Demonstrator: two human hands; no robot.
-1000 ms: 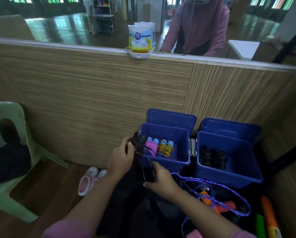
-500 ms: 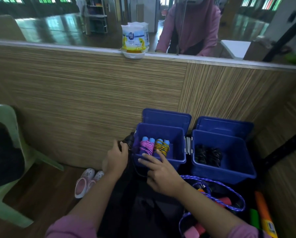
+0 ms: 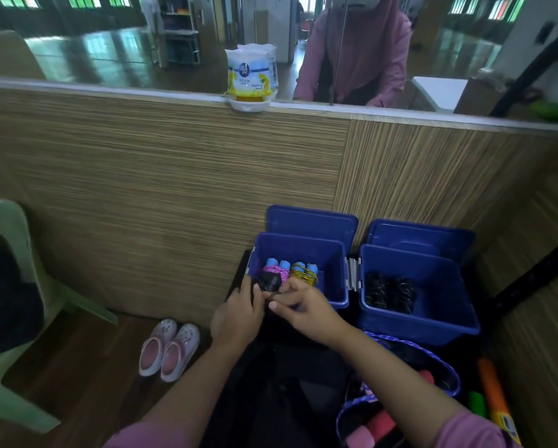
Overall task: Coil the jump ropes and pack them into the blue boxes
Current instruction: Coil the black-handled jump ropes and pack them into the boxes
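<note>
Two open blue boxes stand against the wooden wall. The left box (image 3: 335,253) holds a coiled pink rope (image 3: 279,271) and a coiled yellow rope (image 3: 305,273), both with light blue handles. The right box (image 3: 449,305) holds coiled black ropes (image 3: 389,291). At the left box's front left corner my left hand (image 3: 237,318) grips the black handles of a black jump rope (image 3: 269,283). My right hand (image 3: 306,312) pinches that rope's thin cord just beside them. A loose purple rope (image 3: 432,350) lies below the right box.
Pink and white clogs (image 3: 169,349) sit on the wooden floor to the left. A green plastic chair (image 3: 2,318) stands at far left. An air freshener (image 3: 250,80) sits on the ledge under a mirror. Orange and green items (image 3: 491,389) lie at lower right.
My right hand has come up from the dark bag to the left box's corner and now pinches the black cord beside my left hand. The black handles now sit over the box's edge.
</note>
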